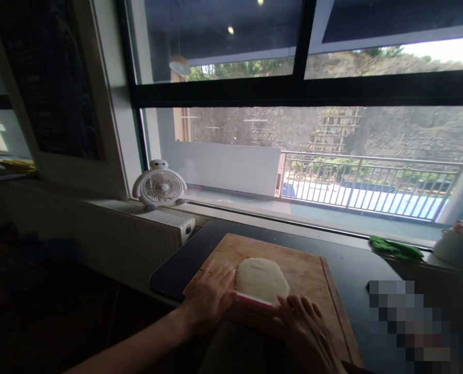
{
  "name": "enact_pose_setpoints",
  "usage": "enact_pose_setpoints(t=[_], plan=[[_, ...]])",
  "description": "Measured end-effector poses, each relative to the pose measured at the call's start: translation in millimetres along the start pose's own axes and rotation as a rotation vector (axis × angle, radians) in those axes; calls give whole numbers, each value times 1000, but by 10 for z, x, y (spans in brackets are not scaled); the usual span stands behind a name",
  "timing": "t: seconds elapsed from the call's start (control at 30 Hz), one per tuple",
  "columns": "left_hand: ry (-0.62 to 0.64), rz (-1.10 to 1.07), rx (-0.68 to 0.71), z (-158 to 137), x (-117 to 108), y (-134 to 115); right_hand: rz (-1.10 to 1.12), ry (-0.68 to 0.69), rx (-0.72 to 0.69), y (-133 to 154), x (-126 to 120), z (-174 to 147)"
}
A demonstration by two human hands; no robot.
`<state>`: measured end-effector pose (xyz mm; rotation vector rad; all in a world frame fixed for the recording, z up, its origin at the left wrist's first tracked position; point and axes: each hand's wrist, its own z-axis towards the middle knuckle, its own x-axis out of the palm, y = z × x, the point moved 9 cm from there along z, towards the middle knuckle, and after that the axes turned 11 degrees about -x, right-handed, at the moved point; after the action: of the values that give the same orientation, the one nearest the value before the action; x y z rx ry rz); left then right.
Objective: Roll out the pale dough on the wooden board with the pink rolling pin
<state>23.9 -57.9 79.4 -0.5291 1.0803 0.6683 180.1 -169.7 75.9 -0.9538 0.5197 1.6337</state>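
Observation:
A flat, rounded sheet of pale dough (261,280) lies on a wooden board (297,253). Along its near edge runs a slim red-and-white rolling pin (255,299), its two ends covered by my hands. My left hand (212,291) rests over the left end, close to the dough, with the fingers reaching forward. Over the right end lies my right hand (303,324), its fingers bent and the thumb side next to the dough. The undersides of both hands are hidden.
The board sits on a dark table (356,280) below a large window. A white fan (161,186) stands on the left, by a radiator (171,221). A green cloth (395,248) lies on the sill at right. A blurred-out patch (408,322) covers the lower right.

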Motion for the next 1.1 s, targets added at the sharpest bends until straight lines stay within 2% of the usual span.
enact_pose_setpoints(t=[0.13,0.23,0.37,0.53,0.73,0.87,1.1], plan=[[13,3,-24,145,24,6,25,29,3,-81,45,109],[15,5,13,34,36,4,38,19,-29,15,6,12],[17,30,81,-102,42,-27,65,80,-44,114,-3,-95],[15,59,19,16,63,15,48,70,-52,21,3,21],[-29,34,101,31,57,-16,98,53,-71,-52,38,67],[7,-18,56,80,25,13,122,83,-72,-102,59,94],[115,-123,118,109,23,-10,194,173,-71,-160,90,150]])
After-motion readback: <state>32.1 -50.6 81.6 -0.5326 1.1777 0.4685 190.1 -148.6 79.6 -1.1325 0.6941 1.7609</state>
